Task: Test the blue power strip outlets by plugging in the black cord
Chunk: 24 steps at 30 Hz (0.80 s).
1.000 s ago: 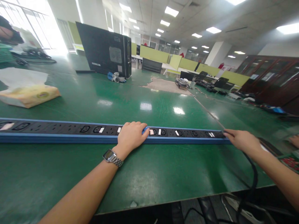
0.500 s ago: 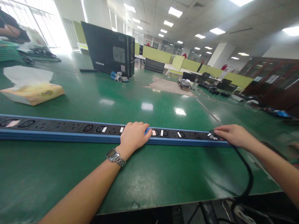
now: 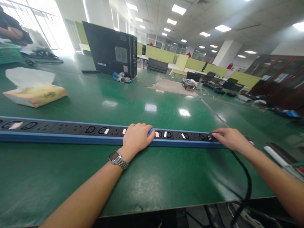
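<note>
A long blue power strip (image 3: 78,141) with a row of black sockets lies across the green table. My left hand (image 3: 137,136), a watch (image 3: 118,159) on its wrist, is wrapped over the middle of the strip and grips it. Near the strip's right end, my right hand (image 3: 228,138) pinches a black plug (image 3: 210,136) against the socket face. Whether the pins sit in a socket cannot be made out. From that hand a thick black cable (image 3: 247,180) curves down past the table's front edge.
A tissue pack (image 3: 35,95) is at the left. Behind stand a black computer tower (image 3: 111,52) and a pair of gloves (image 3: 122,78). A person (image 3: 11,28) is beside a green basket (image 3: 9,52) at far left. More cables hang below the front edge.
My right hand has moved slightly left with the plug, bringing it closer to the sockets. The cable has swung left with it. My left hand stays on the strip.
</note>
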{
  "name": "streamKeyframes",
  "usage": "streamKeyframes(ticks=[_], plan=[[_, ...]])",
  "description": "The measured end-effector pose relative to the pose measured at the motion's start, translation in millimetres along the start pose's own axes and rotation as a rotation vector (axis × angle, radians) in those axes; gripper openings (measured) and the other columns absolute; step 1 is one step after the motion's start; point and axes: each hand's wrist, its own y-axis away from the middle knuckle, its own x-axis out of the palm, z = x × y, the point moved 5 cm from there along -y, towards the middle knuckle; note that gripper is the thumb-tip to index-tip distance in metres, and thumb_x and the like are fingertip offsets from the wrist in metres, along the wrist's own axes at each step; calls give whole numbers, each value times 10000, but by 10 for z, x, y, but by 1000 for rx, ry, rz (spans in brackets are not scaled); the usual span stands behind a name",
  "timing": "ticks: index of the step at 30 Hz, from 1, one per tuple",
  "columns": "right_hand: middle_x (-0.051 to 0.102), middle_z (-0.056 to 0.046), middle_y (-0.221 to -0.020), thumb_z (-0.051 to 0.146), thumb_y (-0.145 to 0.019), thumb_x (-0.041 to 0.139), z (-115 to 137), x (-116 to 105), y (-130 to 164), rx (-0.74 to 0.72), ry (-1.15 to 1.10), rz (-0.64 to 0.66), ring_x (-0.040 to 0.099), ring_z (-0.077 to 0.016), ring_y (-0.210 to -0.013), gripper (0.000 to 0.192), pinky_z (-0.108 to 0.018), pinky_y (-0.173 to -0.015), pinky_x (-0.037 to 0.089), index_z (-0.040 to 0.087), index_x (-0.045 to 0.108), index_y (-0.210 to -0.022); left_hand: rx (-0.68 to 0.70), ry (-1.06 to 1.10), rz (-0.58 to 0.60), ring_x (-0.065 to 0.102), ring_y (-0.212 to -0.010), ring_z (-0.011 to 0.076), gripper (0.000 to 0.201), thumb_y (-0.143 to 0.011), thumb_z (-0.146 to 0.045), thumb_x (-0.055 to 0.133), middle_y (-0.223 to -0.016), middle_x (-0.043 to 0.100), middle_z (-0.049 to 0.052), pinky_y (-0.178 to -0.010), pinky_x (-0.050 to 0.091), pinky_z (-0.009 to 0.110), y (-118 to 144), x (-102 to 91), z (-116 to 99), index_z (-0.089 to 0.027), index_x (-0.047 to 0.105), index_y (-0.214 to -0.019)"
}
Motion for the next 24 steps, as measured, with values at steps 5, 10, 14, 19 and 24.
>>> streamKeyframes(ticks=[5, 10, 14, 19, 24], plan=[[730, -70, -816, 429, -844, 485, 136, 59, 42, -16, 110, -12, 657, -229, -754, 351, -310, -654, 439, 211, 731, -967, 5, -6, -1, 645, -920, 256, 416, -945, -441, 359, -948, 728, 82, -786, 404, 380, 0, -11, -9, -230, 700, -1057], [722, -82, -787, 447, -835, 508, 175, -457, 162, 188, -30, -196, 654, -243, -756, 335, -318, -645, 443, 211, 732, -919, 9, -24, 5, 649, -916, 251, 420, -946, -433, 353, -933, 728, 85, -779, 407, 372, 0, -23, -19, -222, 701, -1048], [689, -38, -640, 439, -820, 536, 762, -616, 257, 109, -385, 0, 623, -182, -591, 303, -271, -554, 427, 199, 713, -873, 8, -19, -1, 650, -916, 252, 417, -944, -437, 355, -929, 727, 83, -768, 404, 368, -2, -26, -12, -224, 701, -1036], [684, -32, -635, 355, -795, 548, 1560, -307, 114, -48, -357, 108, 622, -157, -629, 236, -238, -577, 403, 176, 701, -792, 18, -8, -7, 646, -909, 256, 424, -946, -443, 349, -931, 726, 87, -771, 402, 375, 4, -23, -5, -226, 703, -1034], [714, -61, -795, 360, -818, 507, 1677, -194, -45, -77, -163, -9, 625, -180, -729, 255, -257, -625, 391, 183, 691, -832, 0, -5, 9, 642, -912, 246, 412, -944, -442, 360, -933, 725, 82, -784, 400, 371, 5, -14, 1, -231, 702, -1037]])
